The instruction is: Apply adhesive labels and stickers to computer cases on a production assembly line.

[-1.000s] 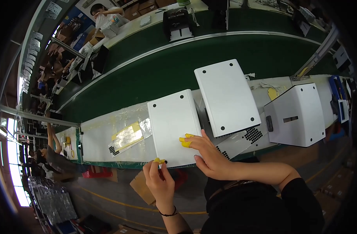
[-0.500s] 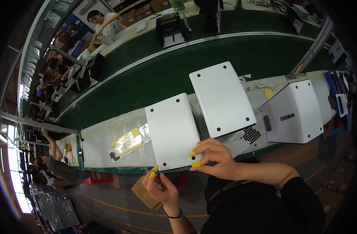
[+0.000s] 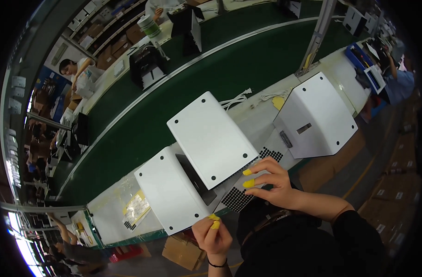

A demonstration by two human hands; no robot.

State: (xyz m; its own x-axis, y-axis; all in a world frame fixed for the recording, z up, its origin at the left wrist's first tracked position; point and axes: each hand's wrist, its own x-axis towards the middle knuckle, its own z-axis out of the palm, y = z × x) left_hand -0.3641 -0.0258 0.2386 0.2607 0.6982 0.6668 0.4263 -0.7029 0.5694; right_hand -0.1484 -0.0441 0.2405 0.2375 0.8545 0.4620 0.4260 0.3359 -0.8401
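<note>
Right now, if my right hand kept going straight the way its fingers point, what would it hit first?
The right hand points left and slightly up. First in that line is probably the near edge of the upper white panel, just past the yellow-capped fingertips. Depth is unclear, so they may already be touching it.

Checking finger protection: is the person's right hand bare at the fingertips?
No, the right hand wears yellow caps on fingertips resting on the white vented unit.
</note>
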